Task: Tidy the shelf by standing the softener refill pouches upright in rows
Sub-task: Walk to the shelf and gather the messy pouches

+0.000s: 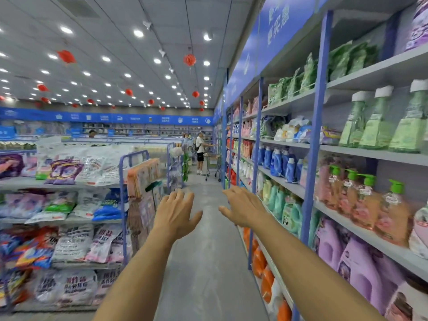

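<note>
I look down a shop aisle with both arms stretched out in front of me. My left hand [176,212] and my right hand [242,208] hover over the aisle floor with fingers spread, holding nothing. On the tall shelving to my right, a jumbled heap of white, blue and purple refill pouches [293,130] lies on the second shelf from the top. Green pouches [301,82] stand on the shelf above it. Neither hand touches the shelf or any pouch.
The right shelving [317,112] also holds green-labelled bottles [379,121], blue bottles [278,162], pump bottles [361,200] and purple jugs [354,262]. A low rack of bagged goods [69,205] lines the left. A person with a trolley [212,163] stands far down the grey floor [203,262].
</note>
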A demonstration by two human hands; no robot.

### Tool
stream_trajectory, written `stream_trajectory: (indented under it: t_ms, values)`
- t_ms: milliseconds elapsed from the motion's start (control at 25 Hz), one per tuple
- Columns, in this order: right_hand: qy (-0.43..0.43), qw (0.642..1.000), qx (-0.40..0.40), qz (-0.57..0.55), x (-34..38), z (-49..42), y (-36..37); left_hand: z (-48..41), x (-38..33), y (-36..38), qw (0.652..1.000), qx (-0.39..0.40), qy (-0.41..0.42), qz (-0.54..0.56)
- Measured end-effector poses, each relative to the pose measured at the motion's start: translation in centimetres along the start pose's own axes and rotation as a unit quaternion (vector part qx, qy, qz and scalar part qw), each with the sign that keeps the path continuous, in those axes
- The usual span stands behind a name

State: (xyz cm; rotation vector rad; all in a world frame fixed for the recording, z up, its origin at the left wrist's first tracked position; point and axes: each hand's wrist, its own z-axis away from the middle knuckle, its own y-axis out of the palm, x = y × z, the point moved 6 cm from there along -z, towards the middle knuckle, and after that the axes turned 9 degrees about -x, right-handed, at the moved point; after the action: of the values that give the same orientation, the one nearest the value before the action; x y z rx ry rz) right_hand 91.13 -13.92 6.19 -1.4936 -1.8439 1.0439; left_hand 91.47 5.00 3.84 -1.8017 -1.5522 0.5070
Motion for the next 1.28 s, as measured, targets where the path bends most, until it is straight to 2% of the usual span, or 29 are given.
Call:
stream_trajectory:
  t_ms: [480,680,920,1280]
  values:
    - [0.033,0.999,-0.019,0.020,-3.3,-25.5,13.5,-22.3,9.7,19.2,0.999,-0.025,0.043,0.020]
    - [0.040,0.999,0.002,0.034,-6.0,-34.0,20.8,-29.6,11.9,28.2,0.998,-0.012,0.055,0.024]
    - [0.013,1.000,0.002,0.021,-9.5,-45.8,30.8,-38.9,15.1,39.2,0.999,-0.008,0.043,0.012]
    - [-0.019,1.000,-0.003,0.019,-16.1,-63.7,41.4,-54.7,17.6,51.9,1.000,-0.006,0.018,-0.008]
